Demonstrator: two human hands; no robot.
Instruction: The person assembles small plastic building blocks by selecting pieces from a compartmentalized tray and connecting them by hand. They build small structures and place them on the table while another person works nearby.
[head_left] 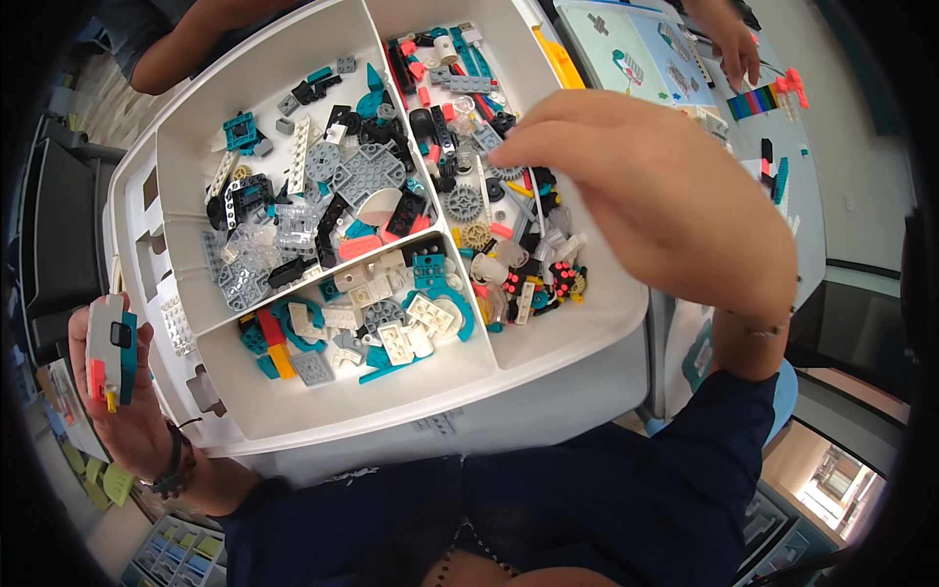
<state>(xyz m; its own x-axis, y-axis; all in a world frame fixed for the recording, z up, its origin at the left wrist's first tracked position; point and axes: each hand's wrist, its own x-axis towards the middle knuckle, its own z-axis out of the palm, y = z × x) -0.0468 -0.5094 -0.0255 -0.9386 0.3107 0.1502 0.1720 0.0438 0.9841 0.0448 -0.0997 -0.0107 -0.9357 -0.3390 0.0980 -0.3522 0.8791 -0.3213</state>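
Observation:
My left hand (140,430), off the tray's left side, is closed around a small brick-built assembly (110,344) in white, teal and coral, with a yellow bit at its lower end. My right hand (636,186) reaches over the right compartment of a white sorting tray (430,403). Its fingers are bent and drawn together beside a grey beam piece (485,137); whether they hold anything is hidden. Below the fingers lie loose grey gears (464,203), pins, axles and small coloured parts.
The upper left compartment holds grey plates (370,174) and black parts; the lower one has white bricks (396,342) and teal curves. An open instruction booklet (641,59) lies beyond the tray. Another person's hand (736,54) is near a striped brick build (753,104). Another person's arm (186,54) is at upper left.

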